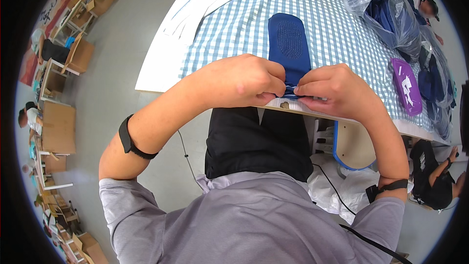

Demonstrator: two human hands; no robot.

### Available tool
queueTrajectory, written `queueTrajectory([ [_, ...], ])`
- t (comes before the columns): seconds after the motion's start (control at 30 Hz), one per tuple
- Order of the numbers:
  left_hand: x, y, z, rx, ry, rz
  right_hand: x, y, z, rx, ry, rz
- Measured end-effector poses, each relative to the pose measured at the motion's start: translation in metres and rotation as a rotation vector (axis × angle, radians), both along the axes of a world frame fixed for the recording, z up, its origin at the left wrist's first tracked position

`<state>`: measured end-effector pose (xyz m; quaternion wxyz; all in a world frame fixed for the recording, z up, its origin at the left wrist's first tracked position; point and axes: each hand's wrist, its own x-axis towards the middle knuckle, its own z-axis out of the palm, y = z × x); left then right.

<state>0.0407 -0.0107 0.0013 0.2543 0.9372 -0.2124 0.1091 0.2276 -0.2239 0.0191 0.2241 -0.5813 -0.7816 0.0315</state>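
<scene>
A dark blue sock [289, 44] with a dotted grip patch lies flat on the checked tablecloth [234, 34], its toe pointing away from me. At the table's near edge, my left hand [254, 80] is closed on the left side of the sock's cuff. My right hand [330, 88] pinches the cuff's right side between thumb and fingers. The cuff looks bunched between the two hands, with a thin light line along it. Part of the cuff is hidden by my fingers.
White paper strips [207, 7] lie at the far left of the table. On the right are a purple package [406, 87] and clear plastic bags [386, 14] of dark blue items. A chair [354, 144] stands under the table's edge. Other people and cardboard boxes [58, 127] are farther off.
</scene>
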Motion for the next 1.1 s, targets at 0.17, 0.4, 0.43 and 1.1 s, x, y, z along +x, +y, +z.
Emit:
queueTrajectory([
  [0.17, 0.009, -0.006, 0.005, -0.089, 0.063, 0.1, 0.002, 0.004, 0.001, -0.047, 0.045, 0.021],
  [0.4, 0.029, -0.004, 0.023, -0.322, 0.453, 0.352, 0.014, 0.022, 0.005, -0.193, 0.194, -0.068],
  [0.43, 0.031, -0.006, 0.025, -0.302, 0.479, 0.384, 0.015, 0.022, 0.005, -0.236, 0.241, -0.1],
  [1.1, 0.01, -0.005, 0.011, -0.059, 0.042, 0.132, 0.01, 0.01, 0.003, -0.127, 0.17, -0.042],
])
